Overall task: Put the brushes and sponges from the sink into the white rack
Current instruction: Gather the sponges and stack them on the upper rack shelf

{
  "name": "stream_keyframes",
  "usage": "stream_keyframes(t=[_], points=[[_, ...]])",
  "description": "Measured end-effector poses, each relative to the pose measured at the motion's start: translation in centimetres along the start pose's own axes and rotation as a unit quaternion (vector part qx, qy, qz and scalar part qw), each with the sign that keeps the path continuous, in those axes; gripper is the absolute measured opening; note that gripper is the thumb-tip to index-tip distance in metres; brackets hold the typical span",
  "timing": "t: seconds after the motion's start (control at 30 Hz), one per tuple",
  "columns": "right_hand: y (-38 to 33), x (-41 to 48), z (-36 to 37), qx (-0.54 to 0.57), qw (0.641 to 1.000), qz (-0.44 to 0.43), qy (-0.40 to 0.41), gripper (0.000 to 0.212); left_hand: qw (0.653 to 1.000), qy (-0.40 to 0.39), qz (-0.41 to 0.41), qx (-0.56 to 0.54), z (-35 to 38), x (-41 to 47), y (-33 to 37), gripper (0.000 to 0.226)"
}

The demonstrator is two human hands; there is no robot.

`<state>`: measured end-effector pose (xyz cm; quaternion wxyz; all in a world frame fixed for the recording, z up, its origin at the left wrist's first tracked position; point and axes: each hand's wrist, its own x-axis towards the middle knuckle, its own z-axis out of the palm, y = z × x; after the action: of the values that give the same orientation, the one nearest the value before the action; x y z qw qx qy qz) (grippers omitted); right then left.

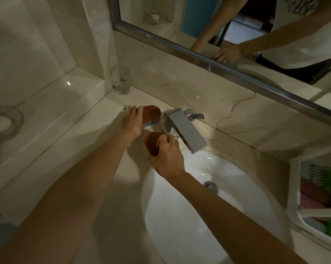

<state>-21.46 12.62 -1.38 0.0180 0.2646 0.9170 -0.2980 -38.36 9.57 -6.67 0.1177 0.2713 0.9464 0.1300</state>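
Brown-topped blue sponge [151,115] is gripped in your left hand [132,121], a second brown sponge [151,143] just beside it in your curled right hand [167,158], white rack [293,183] well right of both.

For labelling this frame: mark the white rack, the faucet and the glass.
white rack [293,187], head view, on its left wall.
faucet [187,132], head view, on the flat top of the spout.
glass [120,80], head view, on its side wall.

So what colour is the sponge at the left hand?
Rust-brown sponge with a blue bottom layer; head view.
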Motion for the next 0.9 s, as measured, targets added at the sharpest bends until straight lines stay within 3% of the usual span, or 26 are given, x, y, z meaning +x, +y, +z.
stream_keyframes(t=[0.17, 0.27, 0.37, 0.63, 0.83, 0.9], points=[[0.2, -0.2, 0.1, -0.017, 1.000, 0.006, 0.017, 0.050, 0.993, 0.002, -0.068, -0.101, -0.4, -0.4, 0.0, 0.065], [0.5, -0.6, 0.0, -0.023, 1.000, -0.006, 0.016, 0.051, 0.973, 0.049, -0.134, -0.181, -0.7, -1.7, -0.8, 0.073], [0.4, -1.3, -0.7, -0.020, 0.999, -0.036, 0.007, 0.046, 0.962, 0.101, -0.148, -0.206, -1.7, -4.2, -1.1, 0.071], [-0.8, -5.8, -6.4, -0.030, 0.984, -0.109, 0.139, 0.034, 0.918, 0.190, -0.056, -0.344, -8.6, -10.0, 3.5, 0.067], [0.1, -9.4, -13.4, -0.014, 0.958, -0.076, 0.276, 0.031, 0.911, 0.179, 0.024, -0.372, -14.7, -13.5, 9.4, 0.067], [0.8, -10.8, -16.5, -0.017, 0.956, -0.057, 0.289, 0.033, 0.909, 0.161, 0.066, -0.378, -16.2, -14.8, 12.2, 0.068]])
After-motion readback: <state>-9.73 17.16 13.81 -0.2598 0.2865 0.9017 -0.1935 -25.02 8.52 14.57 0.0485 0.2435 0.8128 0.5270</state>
